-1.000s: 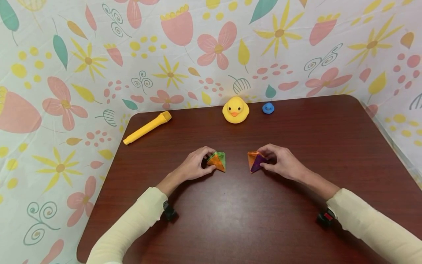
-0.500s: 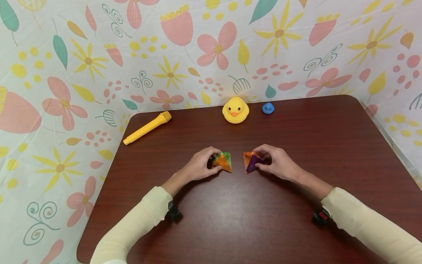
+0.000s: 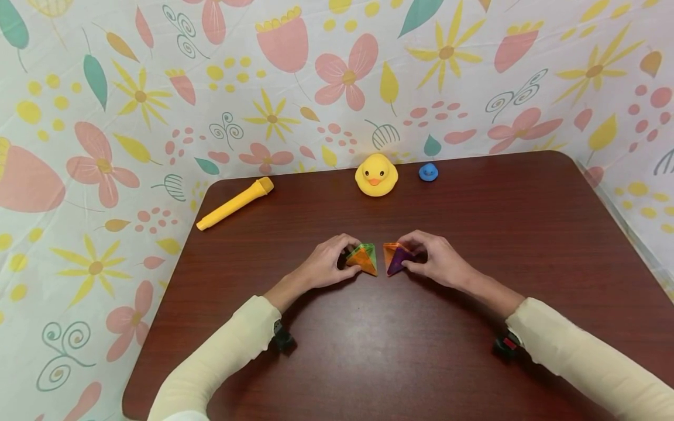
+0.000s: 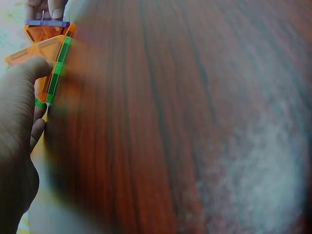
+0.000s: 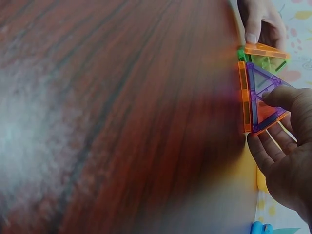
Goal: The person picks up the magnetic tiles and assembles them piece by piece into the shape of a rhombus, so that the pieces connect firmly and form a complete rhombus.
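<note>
My left hand [image 3: 327, 263] pinches a small pyramid of see-through orange and green triangular magnetic tiles [image 3: 363, 261] between thumb and fingers. Facing it, my right hand [image 3: 439, 257] grips a second pyramid of orange and purple magnetic tiles [image 3: 396, 259]. Both sit low over the middle of the table, a narrow gap between them in the head view. From the left wrist, the thumb lies on an orange face of the green-edged pyramid [image 4: 54, 58]. In the right wrist view the thumb presses the purple-framed triangle [image 5: 258, 97]; the fingers support it from the other side.
On the dark wooden table [image 3: 358, 351], a yellow toy microphone [image 3: 235, 203] lies at the back left. A yellow rubber duck [image 3: 376, 175] and a small blue duck [image 3: 429, 172] stand along the back edge, before a flower-patterned cloth [image 3: 326, 76].
Both hands have moved inward with their pyramids, the left one to the right and the right one to the left. The gap between the pyramids has narrowed.
</note>
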Action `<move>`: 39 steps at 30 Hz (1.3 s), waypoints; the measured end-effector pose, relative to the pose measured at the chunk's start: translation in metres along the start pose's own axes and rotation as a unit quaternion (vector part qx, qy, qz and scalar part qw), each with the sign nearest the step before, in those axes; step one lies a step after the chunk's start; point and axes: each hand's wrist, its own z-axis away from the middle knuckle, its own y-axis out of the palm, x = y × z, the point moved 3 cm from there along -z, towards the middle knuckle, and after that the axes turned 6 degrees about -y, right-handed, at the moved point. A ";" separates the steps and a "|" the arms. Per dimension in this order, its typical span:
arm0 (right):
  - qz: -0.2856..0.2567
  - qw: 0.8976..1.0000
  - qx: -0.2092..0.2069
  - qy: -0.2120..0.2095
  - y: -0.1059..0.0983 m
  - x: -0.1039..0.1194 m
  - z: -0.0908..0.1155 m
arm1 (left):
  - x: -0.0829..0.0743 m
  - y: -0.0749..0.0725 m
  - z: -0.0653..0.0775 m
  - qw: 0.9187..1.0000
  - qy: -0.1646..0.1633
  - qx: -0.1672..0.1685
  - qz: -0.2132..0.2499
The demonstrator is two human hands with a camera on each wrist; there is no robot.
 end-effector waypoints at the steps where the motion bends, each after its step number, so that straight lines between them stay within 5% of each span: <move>1: 0.001 1.000 0.000 0.000 0.001 0.000 0.000 | -0.001 0.000 0.000 1.000 0.000 0.000 -0.001; 19: 0.007 1.000 0.002 -0.018 0.008 0.004 -0.003 | -0.003 0.004 -0.003 1.000 0.009 0.007 0.000; 39: 0.096 0.995 0.000 -0.015 0.000 -0.002 0.007 | 0.008 -0.006 0.008 1.000 0.021 -0.007 -0.007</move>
